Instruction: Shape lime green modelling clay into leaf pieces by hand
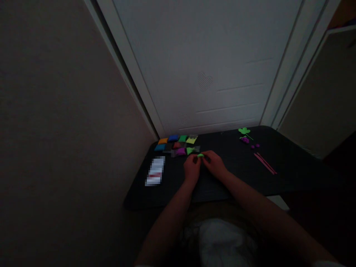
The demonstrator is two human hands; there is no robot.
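Note:
Between my two hands, over the middle of the dark table, is a small piece of bright green modelling clay (200, 155). The fingertips of my left hand (191, 166) pinch its left end. On the right end, the fingers of my right hand (214, 162) are closed too. Just beyond the hands lies an opened clear packet of light green clay (192, 150), with a purple clay packet (180, 151) to its left. Parts of the fingers are dim and hard to make out.
Several coloured clay packets (172, 138) lie at the back left of the table (228, 185), above a blurred white sheet (155, 170). To the right are a green clover shape (244, 131), a purple clay piece (244, 139), two purple balls (257, 145) and pink sticks (264, 163). A white door stands behind.

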